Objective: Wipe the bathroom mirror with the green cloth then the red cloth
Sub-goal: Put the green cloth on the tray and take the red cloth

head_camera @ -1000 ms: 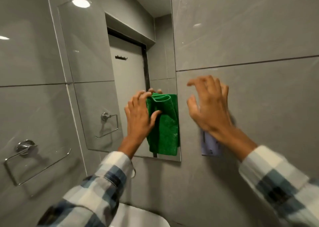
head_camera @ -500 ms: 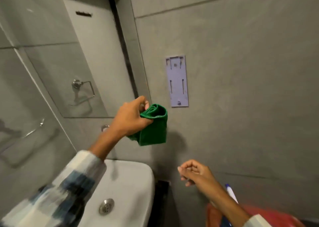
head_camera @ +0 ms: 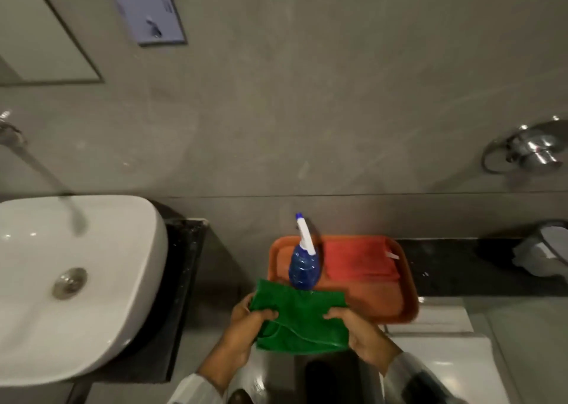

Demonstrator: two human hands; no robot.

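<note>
Down comes the view from the wall to the tray, and the green cloth (head_camera: 302,317), which half a second ago hung bunched in the left hand alone up near the mirror, is now spread between both hands. Left hand (head_camera: 246,327) is curled shut on the cloth's left edge, thumb on top; right hand (head_camera: 362,333) is pinched shut on the right side, fingers under, thumb over. A second ago that right hand was open against the wall, so it has travelled a long way to get here.

Where are we? The cloth is held low, in front of the orange tray (head_camera: 396,307), its far edge touching or overlapping the tray's near-left corner, right at the foot of the blue spray bottle (head_camera: 303,268). It looks like the green pass is over and the cloth is being folded or set down.

Now the key relation. The red cloth (head_camera: 359,260) lies folded flat in the tray's far right part, just beside the bottle, long side running left to right. It sits ahead and to the right of both hands, and the right hand is clearly the nearer one, with a straight reach forward over the tray's bare near part. The left hand would have to cross past the bottle. The mirror (head_camera: 46,35) waits up at the top left, above the sink (head_camera: 123,280).
</note>
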